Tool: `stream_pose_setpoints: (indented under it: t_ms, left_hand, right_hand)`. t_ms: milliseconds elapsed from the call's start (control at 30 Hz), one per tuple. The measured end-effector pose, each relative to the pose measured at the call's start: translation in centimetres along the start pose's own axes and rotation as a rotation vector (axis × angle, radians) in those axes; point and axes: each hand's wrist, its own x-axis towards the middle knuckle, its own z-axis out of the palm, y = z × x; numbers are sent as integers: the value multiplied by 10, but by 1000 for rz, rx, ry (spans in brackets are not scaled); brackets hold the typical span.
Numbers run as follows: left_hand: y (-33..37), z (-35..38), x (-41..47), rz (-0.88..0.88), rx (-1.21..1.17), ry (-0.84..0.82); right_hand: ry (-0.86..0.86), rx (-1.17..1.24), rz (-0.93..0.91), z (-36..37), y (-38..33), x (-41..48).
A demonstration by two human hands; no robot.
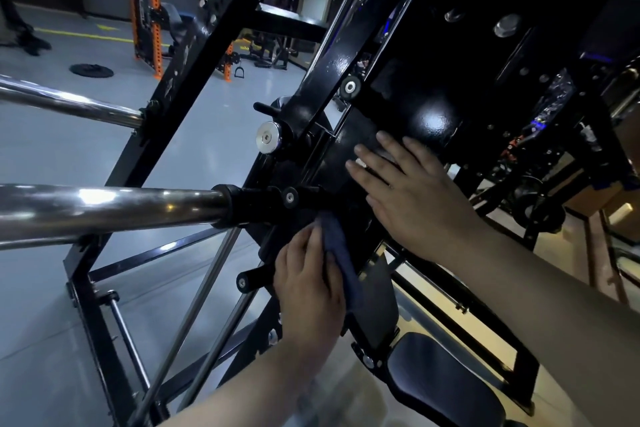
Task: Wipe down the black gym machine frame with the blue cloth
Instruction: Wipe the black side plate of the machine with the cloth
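The black gym machine frame [426, 104] fills the middle and right of the head view, running diagonally up to the right. My left hand [308, 288] grips the dark blue cloth [337, 243] and presses it on the frame just below the bar's black collar. My right hand [412, 191] lies flat on a glossy black panel of the frame, fingers straight and spread, above and right of the cloth.
A thick chrome bar [110, 210] juts left from the frame at mid height, with a thinner chrome bar [69, 104] above it. A black padded seat [443, 381] lies at the lower right. An orange rack [152, 7] stands at the back on the grey floor.
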Motion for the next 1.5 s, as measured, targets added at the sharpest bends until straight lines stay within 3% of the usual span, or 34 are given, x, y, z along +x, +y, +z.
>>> stream_pose_setpoints:
  t_ms: [100,233,433,633,800,867,1033,1200,1333,1500]
  left_hand:
    - [-2,4,5,-316,-69,39]
    - [42,9,28,-484,-38,15]
    - [17,8,-6,-207,-14,28]
    - [14,6,1,-313,-69,79]
    - [27,-5,15,199,-45,-61]
    - [4,-11,12,299,-2,-112]
    - [-27,-17,3,254,-7,-114]
    - [19,-12,38,473,-6,-153]
    - [-8,-12,28,559,-15,-175]
    - [-31,-17,3,383,-9,-187]
  right_hand:
    - [36,27,-26,-4,9,13]
    - [10,-24,-87,-6,21,26]
    - [45,-14,-23,4,6,21]
    - [36,-6,-14,6,1,21]
    - [-3,-15,-45,0,5,23]
    - [-42,-16,-107,-1,13,21]
    - [-99,-32,-178,-6,27,20]
    - [-133,-45,-174,-8,24,20]
    - [-133,-13,-151,-9,22,21]
    - [-91,2,-131,-7,16,15]
